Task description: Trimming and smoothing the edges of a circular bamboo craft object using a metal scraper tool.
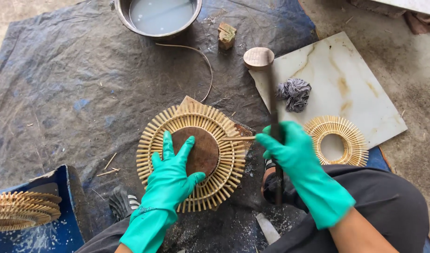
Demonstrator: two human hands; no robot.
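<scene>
The round rattan frame (191,157) lies on the dark tarp (60,93) between your knees. Your left hand (170,175) presses flat, fingers spread, on its brown centre disc (203,150); your right hand (294,152) grips a wooden-headed mallet (259,58), pinching a thin stick (238,138) at the rim.

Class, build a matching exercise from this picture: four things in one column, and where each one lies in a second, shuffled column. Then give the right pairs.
Things:
1. metal basin
2. grey rag
3. left hand
4. wooden block

Places:
A. on the pale stone tile
B. flat on the brown disc of the round stick frame
C. at the top edge, holding cloudy water
D. on the dark tarp, just right of the basin

Pairs: 1-C, 2-A, 3-B, 4-D
</scene>
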